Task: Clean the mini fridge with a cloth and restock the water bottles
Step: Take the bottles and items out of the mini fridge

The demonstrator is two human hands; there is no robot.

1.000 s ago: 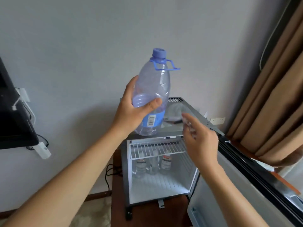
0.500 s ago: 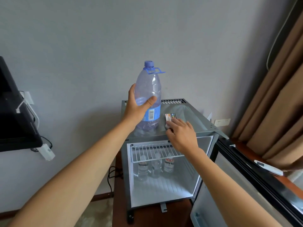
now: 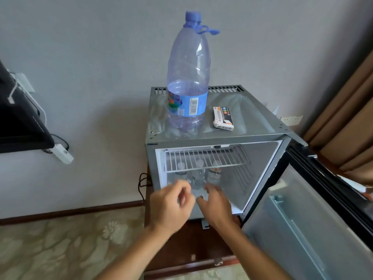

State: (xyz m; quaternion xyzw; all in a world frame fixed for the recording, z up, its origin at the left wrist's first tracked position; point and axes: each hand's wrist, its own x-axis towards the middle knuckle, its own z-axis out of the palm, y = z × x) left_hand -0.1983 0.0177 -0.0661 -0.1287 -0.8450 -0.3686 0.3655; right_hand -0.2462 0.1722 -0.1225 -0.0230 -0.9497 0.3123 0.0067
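A large clear bottle (image 3: 187, 81) with a blue cap and blue label stands upright on the grey top (image 3: 256, 118) of the open mini fridge, with nothing touching it. Three small water bottles (image 3: 214, 174) stand at the back of the fridge under the white wire shelf (image 3: 203, 158). My left hand (image 3: 170, 207) and my right hand (image 3: 217, 205) hover side by side in front of the fridge opening, fingers loosely curled, holding nothing. The motion blurs both. No cloth is in view.
A small white and orange box (image 3: 223, 118) lies on the fridge top beside the large bottle. The fridge door (image 3: 302, 219) hangs open to the right. Brown curtains (image 3: 347, 110) hang at right. A black screen (image 3: 18, 118) and white adapter (image 3: 61, 153) sit on the left wall.
My left hand has let go of the large bottle, which now stands on the fridge top. My right hand has left the small box. Both hands have dropped to the fridge opening.
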